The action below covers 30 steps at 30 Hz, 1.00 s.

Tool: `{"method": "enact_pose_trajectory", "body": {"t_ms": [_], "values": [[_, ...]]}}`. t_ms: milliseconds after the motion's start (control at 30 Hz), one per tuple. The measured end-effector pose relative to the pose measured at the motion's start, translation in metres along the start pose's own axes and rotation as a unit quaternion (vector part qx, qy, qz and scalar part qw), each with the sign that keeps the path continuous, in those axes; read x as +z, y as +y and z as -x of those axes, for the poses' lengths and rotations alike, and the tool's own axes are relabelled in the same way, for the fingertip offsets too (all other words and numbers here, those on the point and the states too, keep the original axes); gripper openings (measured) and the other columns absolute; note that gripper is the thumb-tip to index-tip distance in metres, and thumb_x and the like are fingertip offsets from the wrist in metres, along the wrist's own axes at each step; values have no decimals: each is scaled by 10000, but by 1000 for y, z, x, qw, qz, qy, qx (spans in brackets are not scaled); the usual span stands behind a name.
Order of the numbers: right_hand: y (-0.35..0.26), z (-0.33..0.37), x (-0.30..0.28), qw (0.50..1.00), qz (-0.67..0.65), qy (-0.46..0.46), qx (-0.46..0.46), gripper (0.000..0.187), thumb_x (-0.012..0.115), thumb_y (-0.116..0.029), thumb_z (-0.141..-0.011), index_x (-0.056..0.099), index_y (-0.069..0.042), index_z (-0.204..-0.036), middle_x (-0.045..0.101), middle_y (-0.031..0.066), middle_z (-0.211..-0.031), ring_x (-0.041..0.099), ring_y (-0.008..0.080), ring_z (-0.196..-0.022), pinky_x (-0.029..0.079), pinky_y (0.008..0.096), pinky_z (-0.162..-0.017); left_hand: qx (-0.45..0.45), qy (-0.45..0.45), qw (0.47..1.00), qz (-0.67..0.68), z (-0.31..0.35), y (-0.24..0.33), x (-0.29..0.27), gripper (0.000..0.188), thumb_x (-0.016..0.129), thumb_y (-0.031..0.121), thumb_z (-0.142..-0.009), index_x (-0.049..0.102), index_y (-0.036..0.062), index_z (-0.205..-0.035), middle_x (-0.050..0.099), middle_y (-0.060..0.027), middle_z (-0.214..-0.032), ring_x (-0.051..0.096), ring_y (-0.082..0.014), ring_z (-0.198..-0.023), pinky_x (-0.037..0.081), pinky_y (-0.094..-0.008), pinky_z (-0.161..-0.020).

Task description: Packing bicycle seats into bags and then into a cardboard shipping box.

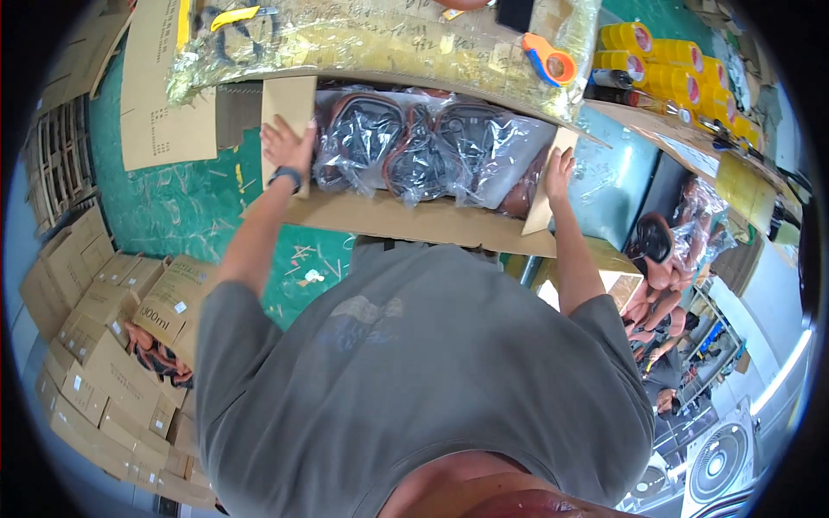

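In front of me is an open cardboard box [406,212] with its flaps raised. Inside lie several dark, rounded items with reddish-brown edges, wrapped in clear plastic [419,155]; their kind I cannot make out. A pale sheet shows beneath and beside them. My left hand [287,145], with a dark band at the wrist, rests with fingers spread against the left flap [289,93]. My right hand [560,174] lies with its fingers stretched along the outer side of the right flap [539,200]. Neither hand holds a loose thing.
Beyond the box, a tape-covered worktable [380,43] carries a yellow cutter [235,17] and an orange-and-blue tape dispenser [549,62]. Yellow tape rolls [665,60] are stacked at the far right. Cartons [112,345] pile up at left. Plastic-wrapped reddish-brown items [669,250] stand at right.
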State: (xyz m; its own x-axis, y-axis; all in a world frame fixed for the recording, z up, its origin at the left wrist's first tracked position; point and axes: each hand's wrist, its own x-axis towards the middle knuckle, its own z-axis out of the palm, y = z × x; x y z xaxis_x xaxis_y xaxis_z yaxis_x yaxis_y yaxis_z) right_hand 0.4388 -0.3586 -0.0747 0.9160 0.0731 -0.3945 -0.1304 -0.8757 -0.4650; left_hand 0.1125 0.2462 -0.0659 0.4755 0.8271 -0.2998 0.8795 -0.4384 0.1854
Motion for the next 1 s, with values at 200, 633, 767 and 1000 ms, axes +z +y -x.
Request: {"method": "enact_pose_trajectory", "body": {"t_ms": [200,633,767,1000], "values": [[-86,13,74,918,322,231,32,1007,393,-750,-1055,169,-56,-1750,122,453,-1723,118,601,-1624,101,773,-1261,2,140,980,-140,3,-3,30,1084,484,811,-977,212,107,-1755,40,-331,-1799,-40,-476,-1681,22,-680,-1311],[-80,143,-120,861,109,-477,-136,1030,665,-701,-964,335,-55,-1695,385,257,-1722,374,403,-1600,277,478,-1326,214,-515,824,-97,93,-19,-191,1431,822,748,-806,19,34,-1750,261,-350,-1741,358,-461,-1594,296,-483,-1315],[-100,132,-114,889,255,-178,-335,1059,725,-768,-858,485,-69,-1616,462,248,-1669,412,414,-1573,280,541,-1321,385,-112,912,-94,57,18,-176,1470,942,622,-691,96,49,-1748,338,-277,-1733,325,-438,-1609,274,-573,-1313],[-107,60,2,900,332,57,-276,1113,651,-766,-923,287,-80,-1721,227,377,-1739,204,517,-1637,133,687,-1313,369,-160,915,21,127,169,-82,531,609,146,-937,562,6,-1447,532,-269,-1528,449,-398,-1518,344,-677,-1229]]}}
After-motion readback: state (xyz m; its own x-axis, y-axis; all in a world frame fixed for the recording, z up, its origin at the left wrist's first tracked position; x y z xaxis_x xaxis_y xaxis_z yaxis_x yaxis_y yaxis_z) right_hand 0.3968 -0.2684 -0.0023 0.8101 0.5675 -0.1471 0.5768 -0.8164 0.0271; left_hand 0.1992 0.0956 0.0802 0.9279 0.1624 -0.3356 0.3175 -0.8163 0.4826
